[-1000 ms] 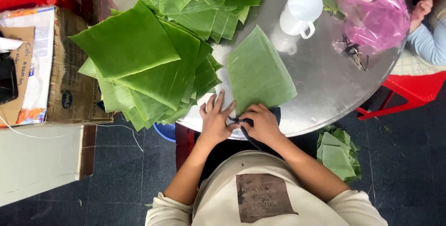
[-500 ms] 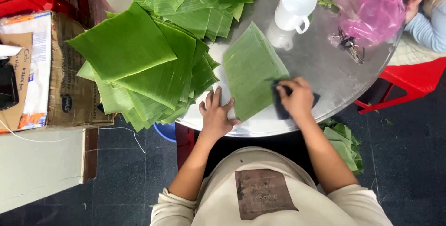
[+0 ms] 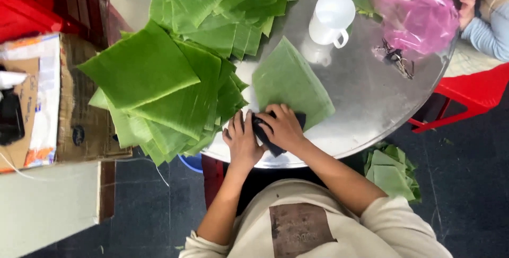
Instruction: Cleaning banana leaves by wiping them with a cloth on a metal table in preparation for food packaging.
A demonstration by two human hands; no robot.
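Head view, the only one we have. We look down on a round, grey metal table (image 3: 366, 104). On its near side lies one pale green, squared banana-leaf sheet (image 3: 289, 80). At that sheet's near corner our right hand (image 3: 286, 128) presses a dark, crumpled cloth (image 3: 265, 133) down, fingers curled over it and grasping it. Our left hand (image 3: 243, 140) lies just beside, flat and spread, palm down on the table edge and touching the cloth; it grips nothing that we can see.

Progress, as a judgement: the wiping is under way on this single sheet. To the left sits a fanned stack of darker green leaf squares (image 3: 159, 88), and a second heap of green leaf pieces (image 3: 222, 3) at the far side; we cannot tell which is finished. Green leaf offcuts (image 3: 392, 170) lie on the dark floor beside a red plastic stool (image 3: 472, 91).

Packages: a brown cardboard box with a pale printed panel (image 3: 50, 99) stands at the left. On the table are a white mug (image 3: 330, 18) and a pink plastic bag (image 3: 421, 19); another person's light blue sleeve (image 3: 490, 33) shows at top right.
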